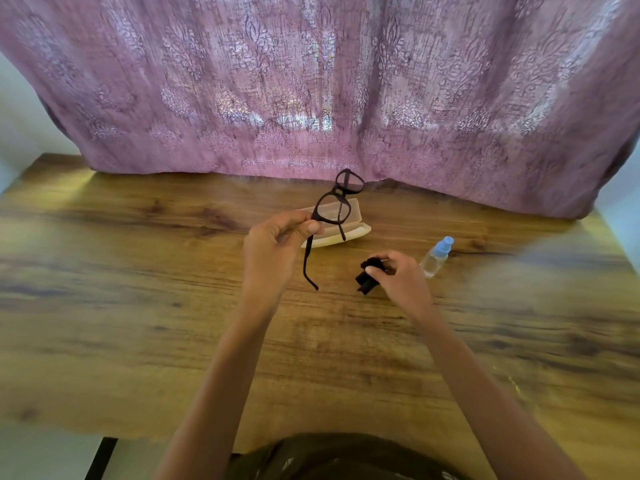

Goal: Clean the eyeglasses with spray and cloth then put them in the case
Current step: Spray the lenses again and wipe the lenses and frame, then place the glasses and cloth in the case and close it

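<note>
Eyeglasses (335, 206) raised above open case (349, 233), temples unfolded, left hand (273, 247) grip pinching frame corner. Right hand (401, 277) grip closed on black cloth (369, 277) near worktop (138, 306). Spray bottle (437, 258) lying right. Wiping likely underway; casing left.

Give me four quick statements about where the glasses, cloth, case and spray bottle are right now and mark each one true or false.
1. The left hand holds the eyeglasses up off the table. True.
2. The right hand grips the spray bottle. False: it holds the black cloth; the bottle lies on the table beside it.
3. The case is open. True.
4. The eyeglasses rest inside the case. False: they are held above it, temples unfolded.
</note>
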`<act>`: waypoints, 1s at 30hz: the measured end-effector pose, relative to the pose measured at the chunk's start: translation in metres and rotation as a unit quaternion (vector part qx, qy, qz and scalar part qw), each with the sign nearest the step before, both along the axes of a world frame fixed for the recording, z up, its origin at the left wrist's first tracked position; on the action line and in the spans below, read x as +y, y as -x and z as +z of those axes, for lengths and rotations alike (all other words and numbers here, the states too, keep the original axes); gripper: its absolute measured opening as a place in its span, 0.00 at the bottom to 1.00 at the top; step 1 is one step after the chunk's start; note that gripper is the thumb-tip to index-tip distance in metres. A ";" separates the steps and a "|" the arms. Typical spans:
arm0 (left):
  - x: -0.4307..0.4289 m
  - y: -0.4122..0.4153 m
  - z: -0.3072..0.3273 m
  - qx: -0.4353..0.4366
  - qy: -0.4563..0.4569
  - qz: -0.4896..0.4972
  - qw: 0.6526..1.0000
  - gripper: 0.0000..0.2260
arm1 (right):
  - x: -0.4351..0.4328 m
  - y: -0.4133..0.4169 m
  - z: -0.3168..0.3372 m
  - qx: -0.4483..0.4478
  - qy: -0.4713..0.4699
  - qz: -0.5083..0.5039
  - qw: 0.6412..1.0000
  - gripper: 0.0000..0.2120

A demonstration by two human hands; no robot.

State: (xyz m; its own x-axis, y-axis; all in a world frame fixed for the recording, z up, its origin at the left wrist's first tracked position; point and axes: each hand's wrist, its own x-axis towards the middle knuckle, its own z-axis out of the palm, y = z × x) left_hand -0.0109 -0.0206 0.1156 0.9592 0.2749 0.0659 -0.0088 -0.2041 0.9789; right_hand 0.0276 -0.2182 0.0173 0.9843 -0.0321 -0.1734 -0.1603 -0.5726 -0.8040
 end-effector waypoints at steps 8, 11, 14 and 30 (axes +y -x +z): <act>0.007 0.003 0.010 -0.044 -0.073 -0.029 0.996 0.05 | -0.001 -0.006 0.006 -0.051 0.236 0.077 0.968 0.21; 0.013 0.003 0.012 -0.082 -0.137 -0.071 0.985 0.06 | 0.001 -0.012 0.018 -0.118 0.144 0.056 0.981 0.15; 0.019 0.003 0.011 -0.120 -0.205 -0.116 0.964 0.06 | 0.002 -0.019 0.035 -0.099 -0.057 -0.012 0.993 0.09; 0.018 0.010 -0.003 -0.176 -0.306 -0.236 0.905 0.06 | -0.017 -0.011 0.066 -0.003 -0.298 -0.110 0.948 0.09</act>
